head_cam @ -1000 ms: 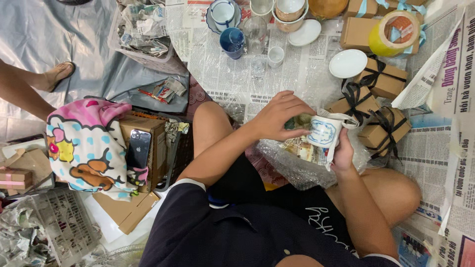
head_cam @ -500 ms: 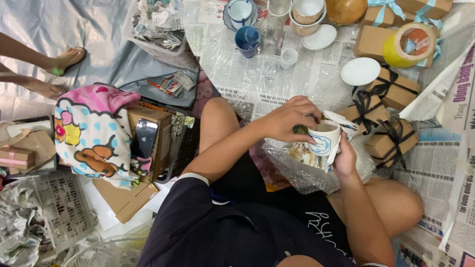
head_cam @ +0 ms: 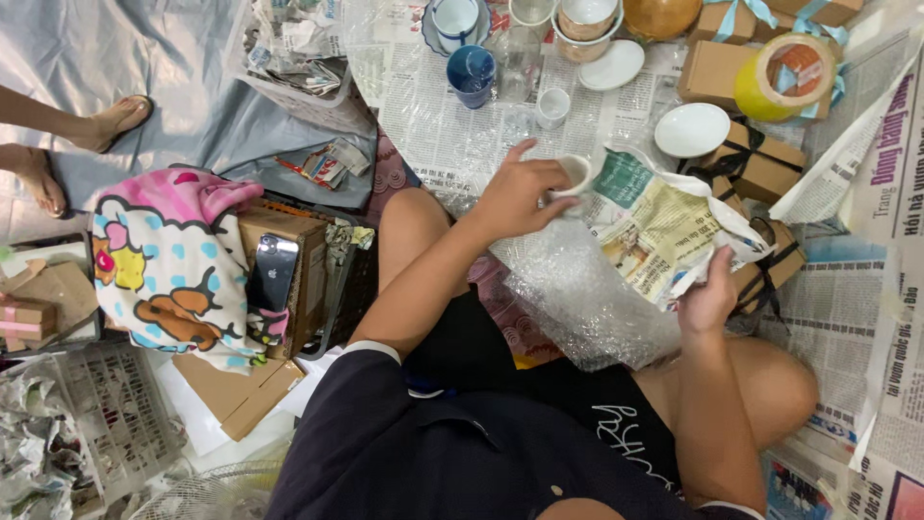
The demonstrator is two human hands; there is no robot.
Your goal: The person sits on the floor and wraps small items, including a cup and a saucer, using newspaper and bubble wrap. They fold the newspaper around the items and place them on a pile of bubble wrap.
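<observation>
Two hands | left hand (head_cam: 515, 197) grip pinches small white cup (head_cam: 576, 173) | right hand (head_cam: 707, 299) grip clutches crumpled newspaper (head_cam: 654, 226)

Floor spread with newspaper sheets (head_cam: 895, 318), grey plastic sheet (head_cam: 192, 87) at the far left, bright even light

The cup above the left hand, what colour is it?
Dark blue cup, seen clearly in the head view.

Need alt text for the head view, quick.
Seated person's left hand holds a small white cup over bubble wrap; right hand grips a newspaper sheet. Cups, saucers and tied boxes lie beyond.
</observation>
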